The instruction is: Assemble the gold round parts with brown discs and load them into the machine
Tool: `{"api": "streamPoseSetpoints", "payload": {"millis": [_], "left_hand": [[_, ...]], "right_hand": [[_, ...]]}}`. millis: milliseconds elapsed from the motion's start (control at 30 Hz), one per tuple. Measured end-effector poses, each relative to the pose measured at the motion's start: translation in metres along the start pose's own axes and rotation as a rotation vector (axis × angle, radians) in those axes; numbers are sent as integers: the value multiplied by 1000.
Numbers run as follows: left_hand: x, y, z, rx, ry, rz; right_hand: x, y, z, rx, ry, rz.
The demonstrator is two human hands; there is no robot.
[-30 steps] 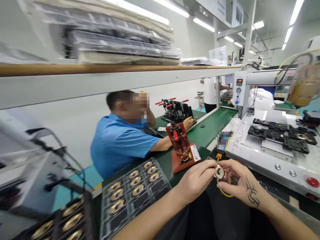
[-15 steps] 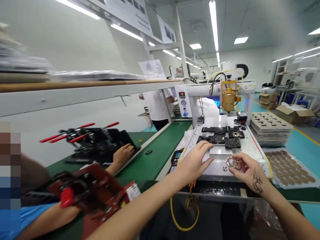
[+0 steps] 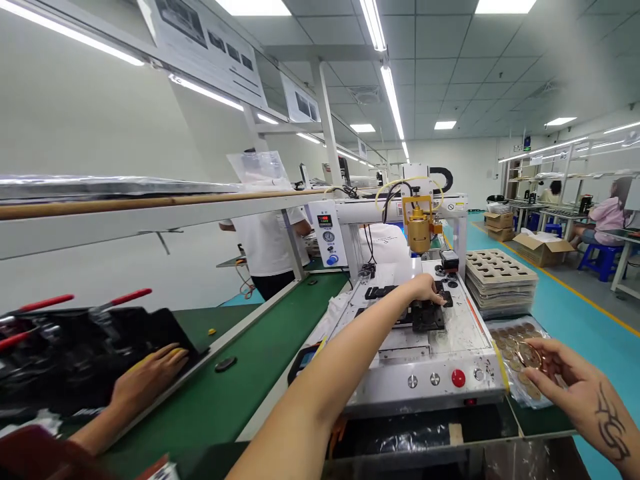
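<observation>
The person's left hand (image 3: 425, 289) is stretched far forward over the white bench-top machine (image 3: 425, 373), its fingers curled down onto the black metal fixture blocks (image 3: 425, 313) that sit on the machine's work plate. Whether those fingers are pinching anything I cannot tell; they hide their own tips. The right hand (image 3: 575, 387) hangs off to the side, past the machine's right edge, with a small round gold-coloured ring part (image 3: 531, 355) pinched between thumb and fingertips. That ring sits just above a clear plastic tray of matching gold discs (image 3: 515, 347), which lies on the green bench beside the machine.

Behind the tray stands a stack of beige moulded trays with round pockets (image 3: 500, 280). Above the fixture blocks a yellow-brass dispensing head (image 3: 419, 230) hangs from the machine's white gantry, and a red round button (image 3: 458, 378) shows on the front panel next to two silver ones.

To the left runs a green conveyor belt (image 3: 260, 360). A co-worker's hand (image 3: 150, 370) rests at the edge of a black clamp jig with red-tipped levers (image 3: 75, 347). Farther back a person in a white shirt (image 3: 267, 243) stands by the line, and another sits at a table on the far right, near brown cardboard boxes (image 3: 543, 248) on the teal floor.
</observation>
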State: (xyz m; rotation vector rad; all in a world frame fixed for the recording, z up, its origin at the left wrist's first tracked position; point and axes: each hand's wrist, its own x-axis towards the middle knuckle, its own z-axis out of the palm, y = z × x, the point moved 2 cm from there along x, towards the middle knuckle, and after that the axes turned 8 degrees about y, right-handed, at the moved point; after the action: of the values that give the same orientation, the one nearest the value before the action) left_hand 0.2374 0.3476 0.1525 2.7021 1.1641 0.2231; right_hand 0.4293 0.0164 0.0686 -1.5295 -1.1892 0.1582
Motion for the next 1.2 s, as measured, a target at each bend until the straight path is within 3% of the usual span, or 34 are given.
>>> {"api": "streamPoseSetpoints", "payload": {"millis": [100,200,400,500,633,800,1000,1200], "left_hand": [[8,-4,-5,14,-70,-14],[13,-1,-8,22,-98,-29],[3,12,-6,-43,10,-54],[-15,13,-16,-157,119,-36],[-48,6,-44,-367,281,16],[-102,-2,-69,-552,380,41],[-185,-11,-75,-660,453,58],[-260,-19,-67,-627,521,0]], "right_hand": [[16,6,-3,29,-27,-4],[40,-5,11,58,-78,-40],[90,-14,71,160,-88,-117],[109,-8,102,166,-132,-159],[140,-7,136,117,-243,-220],[185,-11,172,32,-459,-266],[201,-11,192,-36,-671,-328],[197,-12,192,-129,-626,-456]]}}
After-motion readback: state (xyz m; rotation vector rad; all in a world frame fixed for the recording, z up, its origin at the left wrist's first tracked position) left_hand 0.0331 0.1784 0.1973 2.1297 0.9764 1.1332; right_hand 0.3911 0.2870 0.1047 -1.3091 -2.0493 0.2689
